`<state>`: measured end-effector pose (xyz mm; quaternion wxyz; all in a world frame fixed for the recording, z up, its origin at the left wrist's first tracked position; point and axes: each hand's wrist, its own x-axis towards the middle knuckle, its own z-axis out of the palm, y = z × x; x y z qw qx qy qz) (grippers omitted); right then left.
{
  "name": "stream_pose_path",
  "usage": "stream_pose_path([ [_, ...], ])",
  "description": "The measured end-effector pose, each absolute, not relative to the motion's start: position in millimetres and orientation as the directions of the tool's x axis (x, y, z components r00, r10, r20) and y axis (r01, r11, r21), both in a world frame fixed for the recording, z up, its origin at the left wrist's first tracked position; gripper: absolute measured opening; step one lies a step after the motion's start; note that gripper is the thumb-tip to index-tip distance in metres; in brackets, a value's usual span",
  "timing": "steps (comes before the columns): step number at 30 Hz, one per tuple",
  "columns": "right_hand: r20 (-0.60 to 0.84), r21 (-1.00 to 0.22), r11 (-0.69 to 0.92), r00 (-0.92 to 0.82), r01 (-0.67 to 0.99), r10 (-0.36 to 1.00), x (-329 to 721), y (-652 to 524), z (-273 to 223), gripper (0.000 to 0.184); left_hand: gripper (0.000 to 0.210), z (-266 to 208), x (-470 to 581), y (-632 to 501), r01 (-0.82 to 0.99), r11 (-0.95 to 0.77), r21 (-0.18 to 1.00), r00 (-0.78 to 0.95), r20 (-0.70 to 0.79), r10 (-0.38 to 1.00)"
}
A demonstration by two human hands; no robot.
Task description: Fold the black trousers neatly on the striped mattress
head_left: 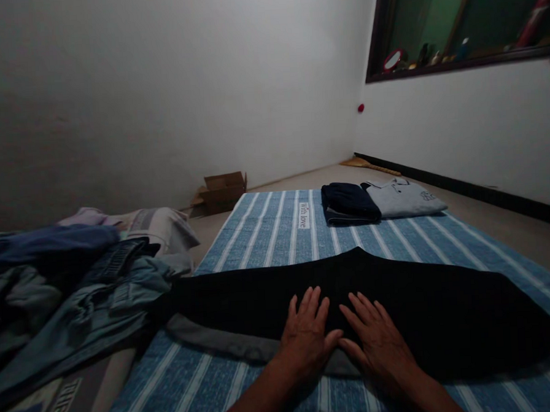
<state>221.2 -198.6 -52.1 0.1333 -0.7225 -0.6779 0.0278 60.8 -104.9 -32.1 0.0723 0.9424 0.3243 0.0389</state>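
Observation:
Black trousers (428, 308), one leg laid over the other, stretch across a blue striped cloth (258, 237). A grey strip (217, 341) shows along their near edge on the left. My left hand (306, 327) lies flat on the fabric near its middle, fingers spread. Beside it my right hand (376, 333) also presses flat on the black cloth, fingers apart. The two thumbs almost meet. Neither hand grasps anything.
A folded dark navy garment (350, 203) and a folded grey polo shirt (403, 198) lie at the far right of the striped cloth. Heaped clothes with light jeans (100, 307) fill the left side. Behind stands an open cardboard box (223, 193) by the wall.

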Motion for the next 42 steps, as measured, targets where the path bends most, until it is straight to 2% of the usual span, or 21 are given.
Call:
stream_pose_path([
  [5, 0.175, -0.199, -0.026, 0.061, 0.980, 0.983, 224.3, -201.4, -62.9, 0.056, 0.061, -29.7, 47.5, -105.2, 0.623, -0.756, 0.201, 0.767, 0.030, 0.641],
  [13, 0.180, -0.189, 0.002, 0.033, 0.982, 0.983, 231.0, -203.2, -73.2, 0.055, 0.063, -22.5, 11.3, -96.4, 0.813, -0.576, 0.085, 0.579, -0.009, 0.815],
  [19, 0.182, -0.178, 0.001, 0.032, 0.984, 0.983, 230.3, -203.9, -73.6, 0.056, 0.064, -25.5, 2.6, -94.2, 0.818, -0.568, 0.087, 0.573, -0.047, 0.818],
  [32, 0.266, -0.137, 0.040, -0.002, 0.990, 0.964, 237.0, -204.7, -91.1, 0.056, 0.059, -25.2, -12.7, -88.5, 0.804, -0.576, 0.150, 0.582, 0.008, 0.813],
  [39, 0.276, -0.150, 0.044, -0.001, 0.988, 0.961, 238.2, -206.7, -91.0, 0.056, 0.059, -23.4, -33.0, -69.9, 0.920, -0.388, 0.054, 0.386, 0.040, 0.922],
  [42, 0.267, -0.158, 0.037, 0.007, 0.987, 0.964, 238.0, -207.3, -91.2, 0.056, 0.060, -22.5, -42.4, -64.7, 0.935, -0.355, 0.018, 0.355, 0.023, 0.935],
])
